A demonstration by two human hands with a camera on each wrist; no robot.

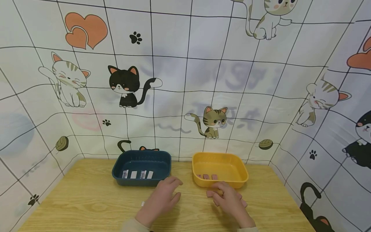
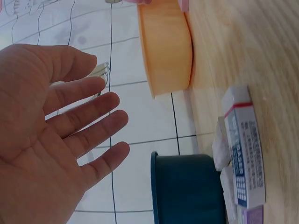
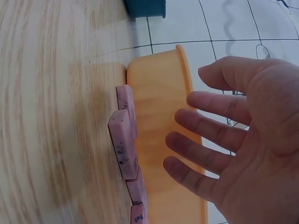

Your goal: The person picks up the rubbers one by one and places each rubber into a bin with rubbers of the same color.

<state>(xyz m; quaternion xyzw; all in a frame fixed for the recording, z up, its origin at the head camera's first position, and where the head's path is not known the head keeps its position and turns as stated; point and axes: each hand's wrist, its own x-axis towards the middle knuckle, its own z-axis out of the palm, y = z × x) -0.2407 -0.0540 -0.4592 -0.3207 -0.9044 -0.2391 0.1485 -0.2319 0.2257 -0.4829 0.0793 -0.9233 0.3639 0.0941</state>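
My left hand [image 1: 161,198] hovers over the table in front of the blue basket [image 1: 139,183], empty, with fingers extended and spread in the left wrist view. Beneath it on the table lie a boxed eraser [image 2: 244,156] with printed sleeve and some whitish pieces [image 2: 221,149]; in the head view the hand hides most of them. My right hand [image 1: 230,201] is held above several pink erasers [image 3: 123,144] with dark specks, which lie before the yellow basket [image 1: 220,183]. In the right wrist view its fingers are apart and touch nothing.
Several white and printed erasers [image 1: 143,174] lie inside the blue basket. A few pink pieces [image 1: 214,177] lie inside the yellow one. Both baskets stand at the back of the wooden table [image 1: 95,199], against a cat-patterned cloth [image 1: 171,96].
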